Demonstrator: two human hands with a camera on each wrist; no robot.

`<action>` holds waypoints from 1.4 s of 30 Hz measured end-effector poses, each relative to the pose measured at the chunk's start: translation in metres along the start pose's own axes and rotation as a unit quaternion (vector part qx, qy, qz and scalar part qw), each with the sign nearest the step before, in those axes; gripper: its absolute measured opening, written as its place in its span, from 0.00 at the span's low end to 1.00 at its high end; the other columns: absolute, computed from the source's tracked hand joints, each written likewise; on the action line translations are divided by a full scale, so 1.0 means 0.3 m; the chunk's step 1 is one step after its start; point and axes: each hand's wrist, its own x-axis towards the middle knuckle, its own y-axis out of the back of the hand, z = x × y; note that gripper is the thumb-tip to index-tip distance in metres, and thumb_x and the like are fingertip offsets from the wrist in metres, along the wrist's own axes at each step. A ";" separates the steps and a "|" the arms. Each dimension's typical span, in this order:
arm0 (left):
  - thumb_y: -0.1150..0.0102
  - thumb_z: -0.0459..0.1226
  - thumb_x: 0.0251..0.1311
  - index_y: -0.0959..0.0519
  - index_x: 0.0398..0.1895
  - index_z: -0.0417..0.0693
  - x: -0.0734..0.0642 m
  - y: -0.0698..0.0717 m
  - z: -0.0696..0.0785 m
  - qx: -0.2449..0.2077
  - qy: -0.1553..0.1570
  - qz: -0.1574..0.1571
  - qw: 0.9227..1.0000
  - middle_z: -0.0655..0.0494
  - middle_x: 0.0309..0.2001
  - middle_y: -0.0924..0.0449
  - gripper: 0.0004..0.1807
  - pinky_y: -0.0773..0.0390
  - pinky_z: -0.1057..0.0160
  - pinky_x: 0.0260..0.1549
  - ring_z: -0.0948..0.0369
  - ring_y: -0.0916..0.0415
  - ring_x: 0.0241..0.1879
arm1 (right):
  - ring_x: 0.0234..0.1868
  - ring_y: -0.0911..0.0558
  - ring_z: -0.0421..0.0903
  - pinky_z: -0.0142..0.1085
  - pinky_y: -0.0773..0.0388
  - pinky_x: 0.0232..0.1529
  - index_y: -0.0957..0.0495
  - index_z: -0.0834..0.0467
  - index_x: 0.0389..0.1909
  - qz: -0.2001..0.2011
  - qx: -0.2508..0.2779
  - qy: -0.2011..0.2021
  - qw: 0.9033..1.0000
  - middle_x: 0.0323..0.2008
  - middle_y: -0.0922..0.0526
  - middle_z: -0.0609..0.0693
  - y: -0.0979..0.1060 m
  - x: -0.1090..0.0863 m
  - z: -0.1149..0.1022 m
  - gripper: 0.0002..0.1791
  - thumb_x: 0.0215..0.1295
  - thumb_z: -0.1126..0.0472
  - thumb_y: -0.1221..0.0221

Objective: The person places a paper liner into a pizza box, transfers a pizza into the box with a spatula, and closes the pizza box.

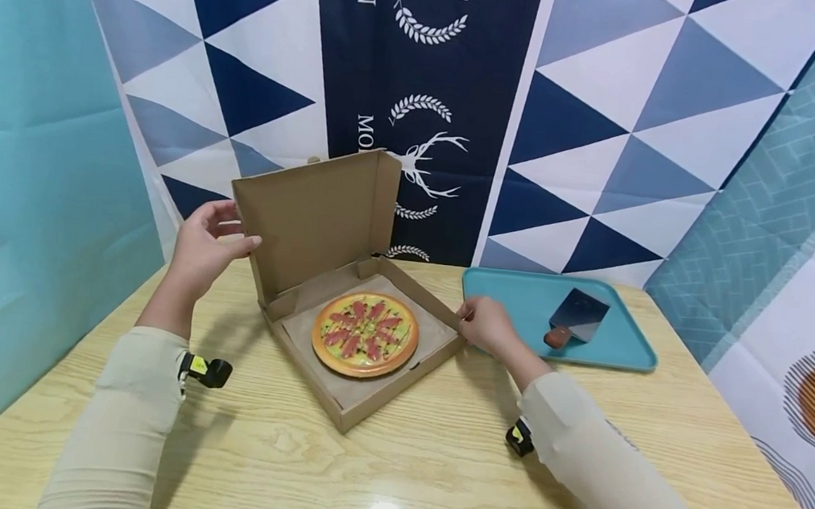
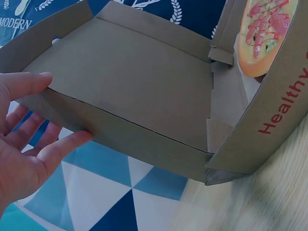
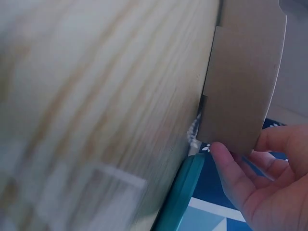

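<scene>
An opened cardboard pizza box [image 1: 384, 390] stands on the table, its lid [image 1: 316, 222] tilted up at the back left. Inside, a round pizza [image 1: 366, 334] with red strips on top lies on brown paper [image 1: 438, 326]. My left hand [image 1: 208, 245] holds the raised lid by its left edge. In the left wrist view, the fingertips [image 2: 84, 137] meet the lid's side flap. My right hand [image 1: 490, 326] pinches the box's right corner. The right wrist view has thumb and fingers on either side of the cardboard wall [image 3: 240, 86].
A teal tray [image 1: 513, 296] lies at the back right, close beside my right hand. On it is a pizza server [image 1: 582, 314] with a metal blade and brown handle. Behind the wooden table [image 1: 272, 469] hangs a patterned cloth [image 1: 577, 140].
</scene>
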 end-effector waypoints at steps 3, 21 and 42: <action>0.34 0.32 0.59 0.38 0.69 0.41 0.012 -0.003 -0.007 -0.005 -0.009 0.001 1.000 0.44 0.61 0.31 0.36 0.20 0.71 0.37 0.53 0.30 0.58 | 0.27 0.20 0.47 0.38 0.23 0.30 0.20 0.65 0.32 0.001 -0.021 0.015 1.000 0.28 0.18 0.56 0.001 -0.010 -0.005 0.04 0.56 0.72 0.42; 0.35 0.30 0.59 0.36 0.68 0.40 0.089 -0.034 -0.026 -0.012 -0.013 -0.020 1.000 0.44 0.60 0.30 0.33 0.21 0.72 0.39 0.53 0.30 0.59 | 0.26 0.27 0.48 0.38 0.29 0.28 0.25 0.62 0.28 -0.013 -0.072 0.043 0.996 0.23 0.24 0.51 0.003 -0.077 -0.024 0.03 0.53 0.69 0.40; 0.35 0.30 0.59 0.34 0.67 0.42 0.195 -0.110 -0.019 0.003 -0.014 -0.070 0.997 0.46 0.61 0.29 0.32 0.25 0.55 0.55 0.54 0.30 0.60 | 0.23 0.32 0.47 0.36 0.36 0.24 0.33 0.58 0.23 -0.019 -0.086 0.048 0.995 0.20 0.30 0.50 0.003 -0.161 -0.036 0.09 0.52 0.67 0.40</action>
